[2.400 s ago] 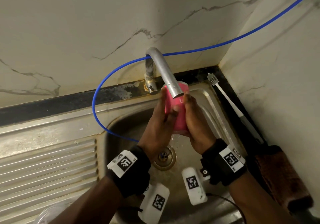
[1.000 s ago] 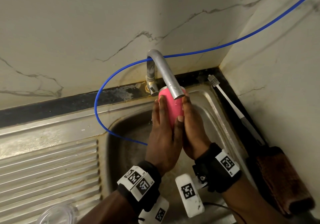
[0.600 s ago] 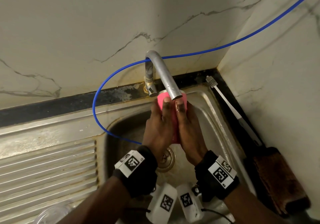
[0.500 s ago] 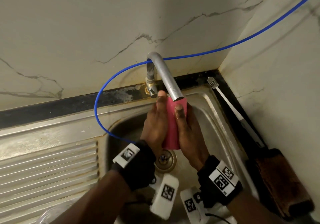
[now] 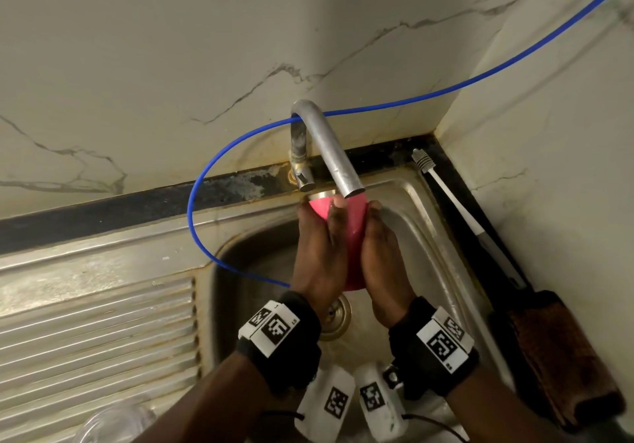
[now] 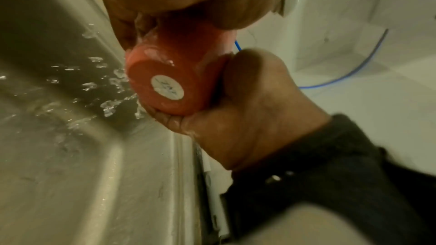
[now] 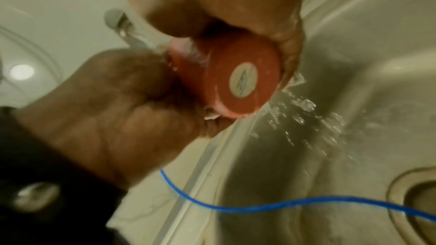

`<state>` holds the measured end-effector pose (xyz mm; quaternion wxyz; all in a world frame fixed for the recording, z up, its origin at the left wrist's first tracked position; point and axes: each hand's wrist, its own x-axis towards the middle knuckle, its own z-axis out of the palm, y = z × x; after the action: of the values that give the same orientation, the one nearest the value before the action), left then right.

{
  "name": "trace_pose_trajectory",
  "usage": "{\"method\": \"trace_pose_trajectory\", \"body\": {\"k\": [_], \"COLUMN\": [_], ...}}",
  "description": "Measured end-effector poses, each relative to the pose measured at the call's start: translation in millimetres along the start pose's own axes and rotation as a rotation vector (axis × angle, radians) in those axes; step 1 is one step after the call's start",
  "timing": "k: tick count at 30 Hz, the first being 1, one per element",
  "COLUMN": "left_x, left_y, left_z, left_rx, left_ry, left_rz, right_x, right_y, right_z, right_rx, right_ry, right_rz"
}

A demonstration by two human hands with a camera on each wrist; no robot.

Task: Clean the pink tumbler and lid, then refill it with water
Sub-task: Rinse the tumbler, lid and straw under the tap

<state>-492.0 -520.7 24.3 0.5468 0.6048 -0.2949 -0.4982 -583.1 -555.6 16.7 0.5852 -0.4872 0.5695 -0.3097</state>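
1. Between both palms, the pink cylindrical plastic tumbler (image 5: 355, 233) was pressed upright under the curved steel tap spout (image 5: 334, 154), its mouth just below the outlet.
2. The left hand (image 5: 319, 254) wrapped its thumb and fingers round the tumbler's left wall; the right hand (image 5: 382, 257) cupped the right wall, both grasping it.
3. Half a second before, the hands sat a little lower and the cup leaned; now it had risen closer to the spout while the palms slid along its sides.
4. Both wrist views showed water splashing off the base, which bore a round white sticker (image 6: 167, 87), down into the stainless steel sink basin (image 5: 425, 229).
5. Rubbing and rinsing looked under way; no lid was visible, and the refill remained.
6. A thin blue hose (image 5: 212, 168) looped over the sink's far left edge.
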Motion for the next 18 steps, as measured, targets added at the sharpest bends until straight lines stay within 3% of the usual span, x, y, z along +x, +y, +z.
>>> {"method": "trace_pose_trajectory", "body": {"k": [3,8,12,18], "left_x": [-2,6,11,18], "left_y": [3,15,17,19], "left_z": [1,-7,-8,-11], "left_rx": [0.079,0.152,0.236,0.098], "left_ry": [-0.071,-0.046,0.060,0.043], "left_rz": [0.110,-0.076,-0.054,-0.054], "right_x": [-2,-13,-23,-20], "right_y": [3,-4,-12,-5], "right_z": [0,-3,-2,1], "right_rx": [-0.024,-0.167,-0.216,-0.152], "right_ry": [0.047,0.068,0.028,-0.014], "right_rz": [-0.049,-0.161,-0.228,-0.219]}}
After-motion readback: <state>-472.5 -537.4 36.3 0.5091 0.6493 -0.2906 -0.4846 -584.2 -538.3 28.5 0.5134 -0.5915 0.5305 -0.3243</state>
